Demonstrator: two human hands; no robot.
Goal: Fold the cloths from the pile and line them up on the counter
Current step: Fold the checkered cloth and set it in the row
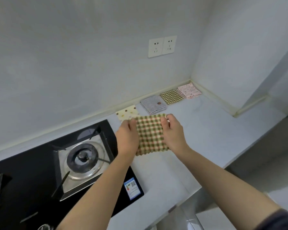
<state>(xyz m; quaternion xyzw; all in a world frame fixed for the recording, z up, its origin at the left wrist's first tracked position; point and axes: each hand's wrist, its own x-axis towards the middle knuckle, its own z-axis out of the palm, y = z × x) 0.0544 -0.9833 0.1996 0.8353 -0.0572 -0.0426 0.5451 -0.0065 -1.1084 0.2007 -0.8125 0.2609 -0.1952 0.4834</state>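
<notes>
A green, red and cream checked cloth (pixel 150 135) is held between both hands just above the pale counter (pixel 206 130). My left hand (pixel 127 138) grips its left edge and my right hand (pixel 172 131) grips its right edge, thumbs on top. Behind it, along the back wall, lies a row of folded cloths: a cream dotted one (pixel 126 112) partly hidden by the held cloth, a grey patterned one (pixel 153 104), a green checked one (pixel 171 96) and a pink patterned one (pixel 189 90) in the corner.
A black glass gas hob (pixel 32 171) with a steel burner (pixel 82 158) takes up the counter's left side. Two wall sockets (pixel 162 46) sit above the cloth row. The counter's front edge (pixel 198 191) drops off at lower right.
</notes>
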